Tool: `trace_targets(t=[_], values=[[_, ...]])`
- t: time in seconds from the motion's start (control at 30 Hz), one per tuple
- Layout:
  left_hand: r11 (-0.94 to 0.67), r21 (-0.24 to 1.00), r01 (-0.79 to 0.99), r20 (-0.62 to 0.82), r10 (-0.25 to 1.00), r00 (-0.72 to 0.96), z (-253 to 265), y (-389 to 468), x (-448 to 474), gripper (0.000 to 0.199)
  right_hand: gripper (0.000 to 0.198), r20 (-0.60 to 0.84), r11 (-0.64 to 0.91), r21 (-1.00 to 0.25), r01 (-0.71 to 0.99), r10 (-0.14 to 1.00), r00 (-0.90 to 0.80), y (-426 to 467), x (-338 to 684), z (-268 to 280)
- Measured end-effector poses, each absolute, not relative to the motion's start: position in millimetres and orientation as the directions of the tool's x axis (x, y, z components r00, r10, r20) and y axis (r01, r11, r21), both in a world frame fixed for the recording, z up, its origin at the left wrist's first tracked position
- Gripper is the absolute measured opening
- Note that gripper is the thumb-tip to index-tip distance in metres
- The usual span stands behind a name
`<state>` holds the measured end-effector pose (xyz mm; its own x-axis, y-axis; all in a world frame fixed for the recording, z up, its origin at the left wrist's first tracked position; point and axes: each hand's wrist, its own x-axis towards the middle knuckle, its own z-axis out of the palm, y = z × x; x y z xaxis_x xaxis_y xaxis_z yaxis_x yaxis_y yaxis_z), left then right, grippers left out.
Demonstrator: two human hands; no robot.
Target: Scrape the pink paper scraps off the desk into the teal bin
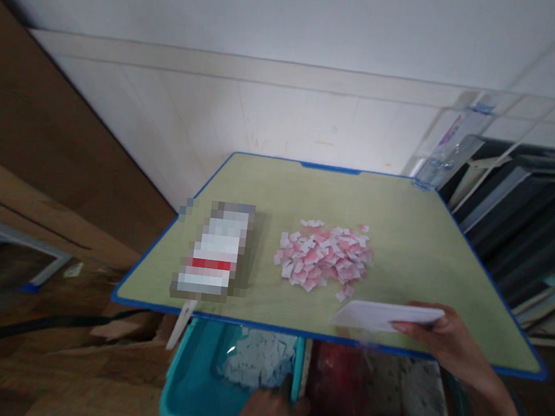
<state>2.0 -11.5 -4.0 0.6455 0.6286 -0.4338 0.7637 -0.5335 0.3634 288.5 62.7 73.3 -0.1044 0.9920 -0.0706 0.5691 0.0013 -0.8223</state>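
Observation:
My right hand (pixel 448 337) is over the front right of the yellow-green table. Between thumb and fingers it holds flat white paper (pixel 380 314) by its right end; whether it is one sheet or a folded piece I cannot tell. My left hand (pixel 268 415), slightly blurred, is low at the right side of a teal basin (pixel 192 385). Its fingers are curled closed, and a dark shape shows at them that I cannot make out. Small white paper pieces (pixel 260 359) lie in the basin. A pile of pink and white paper pieces (pixel 325 257) lies mid-table.
The blue-edged table (pixel 404 236) stands against a white wall. A pixelated item (pixel 217 251) lies on its left, with a pale strip (pixel 181 324) sticking out below. A clear bottle (pixel 447 154) stands at the back right corner. Dark panels (pixel 535 190) lean at right.

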Motion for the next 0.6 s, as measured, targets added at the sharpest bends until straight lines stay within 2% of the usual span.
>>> trace_targets(t=[0.4,0.6], values=[[-0.523,0.379,0.764,-0.399,0.652,0.645,1.6,-12.0,2.3,0.027,0.022,-0.007,0.088,-0.801,0.593,0.988,-0.157,34.9,290.7,77.7],[-0.51,0.361,0.781,-0.477,0.618,0.625,9.2,-9.8,5.4,0.029,0.016,0.048,0.122,-0.785,0.608,0.99,-0.136,20.1,307.3,77.7]])
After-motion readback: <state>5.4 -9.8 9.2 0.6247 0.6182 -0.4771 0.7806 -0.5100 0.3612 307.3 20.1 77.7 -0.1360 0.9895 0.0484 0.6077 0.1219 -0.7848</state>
